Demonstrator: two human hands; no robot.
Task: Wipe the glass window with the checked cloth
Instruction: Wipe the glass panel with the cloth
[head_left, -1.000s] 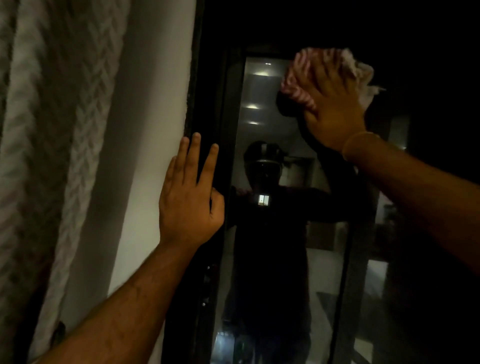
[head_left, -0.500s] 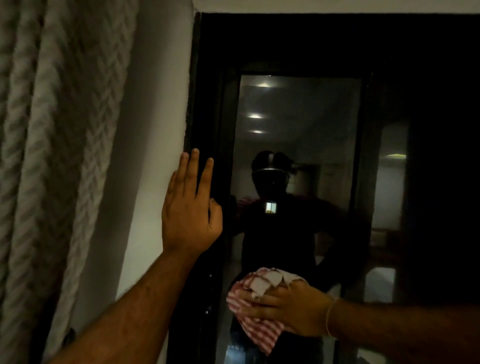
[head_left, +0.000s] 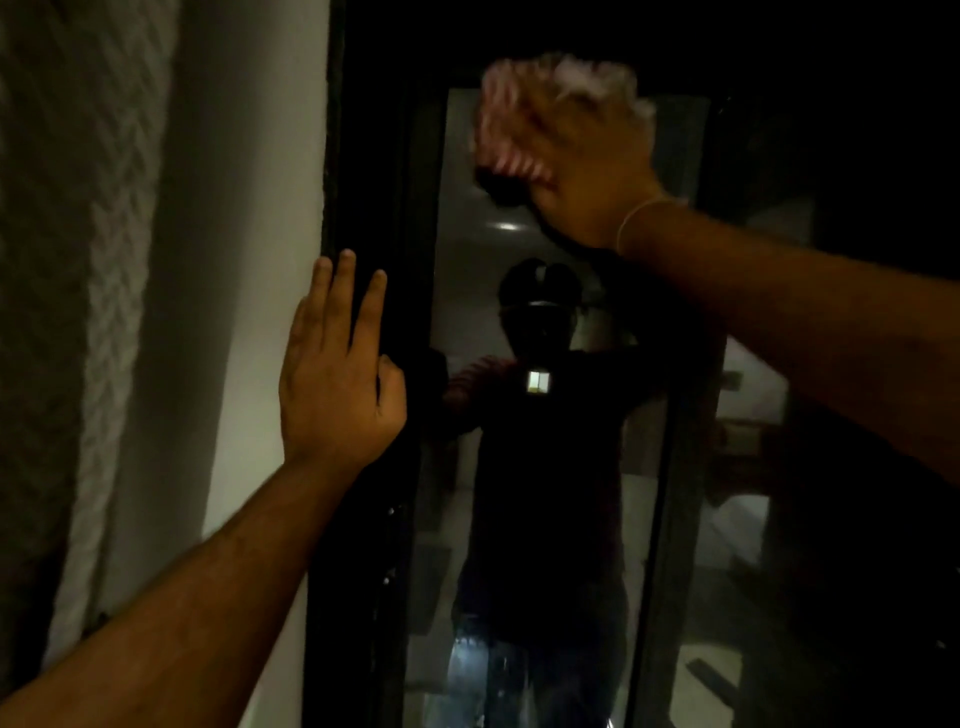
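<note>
Along the left edge hangs a pale curtain (head_left: 98, 322) with a woven zigzag texture, and just right of it runs a strip of plain white wall (head_left: 244, 260) that ends at the dark window frame (head_left: 363, 156). The left hand (head_left: 337, 379) lies flat where wall meets frame, fingers straight and together pointing up, thumb tucked toward the glass side; it is spread open and grips nothing, with its forearm rising from the bottom left corner. Next comes the glass window (head_left: 545, 519), a tall dark pane that mirrors a dim room with ceiling lights and the shadowed figure of the person (a small bright rectangle glows at chest height in the reflection). Near the pane's top edge the right hand (head_left: 587, 171) presses the checked cloth (head_left: 524, 124) against the glass, fingers folded over the bunched red-and-white fabric so that it holds the cloth fast; hand and cloth are both smeared by motion blur, so the finger positions cannot be read finely. A thin bracelet (head_left: 641, 218) circles the right wrist, and that forearm stretches off the right edge. Beyond it a second dark upright of the frame (head_left: 675, 519) divides the pane from more dim glass at the right.
</note>
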